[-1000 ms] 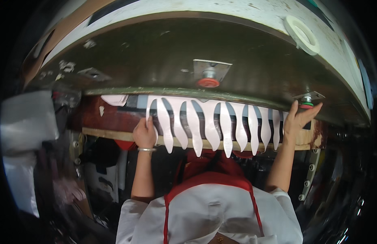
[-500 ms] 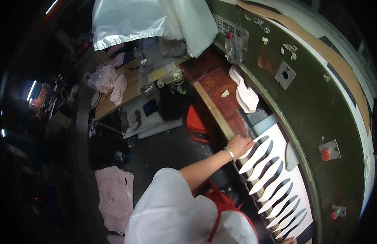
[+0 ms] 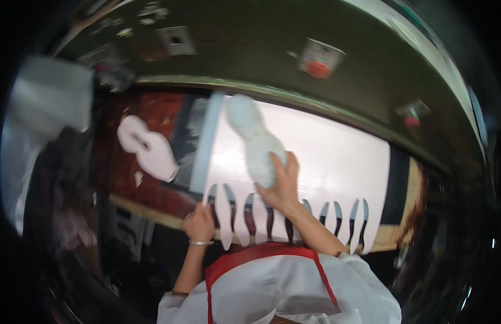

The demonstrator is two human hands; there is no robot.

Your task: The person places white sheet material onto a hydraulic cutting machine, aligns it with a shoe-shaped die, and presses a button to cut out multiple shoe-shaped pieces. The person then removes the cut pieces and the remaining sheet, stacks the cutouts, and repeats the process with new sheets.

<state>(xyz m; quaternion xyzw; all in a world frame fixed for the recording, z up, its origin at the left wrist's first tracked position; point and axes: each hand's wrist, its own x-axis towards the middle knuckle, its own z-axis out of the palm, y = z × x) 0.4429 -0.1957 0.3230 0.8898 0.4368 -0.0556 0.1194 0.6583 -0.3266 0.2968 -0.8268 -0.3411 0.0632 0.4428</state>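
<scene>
A pale pink-white sheet [image 3: 326, 146] lies across the bench in front of me, its near edge cut into wavy strips with gaps between them. On its left part rests a pale green, sole-shaped cutting die [image 3: 249, 129], lying lengthwise away from me. My right hand [image 3: 283, 183] grips the die's near end, thumb on one side and fingers on the other. At the sheet's near left corner, my left hand [image 3: 199, 223] is closed with its fingertips on the outermost strip. A light blue board [image 3: 205, 146] shows at the sheet's left edge.
A stack of pink sole-shaped pieces [image 3: 153, 151] sits on the reddish bench [image 3: 112, 167] at left. Behind the sheet stands the green machine body [image 3: 239, 48] with a red button [image 3: 317, 69]. A silvery plastic sheet [image 3: 50, 124] hangs at far left.
My view has swung right to face the bench. My right hand has come from the sheet's far right end onto the cutting die, now on the sheet. My left hand stays at the left corner.
</scene>
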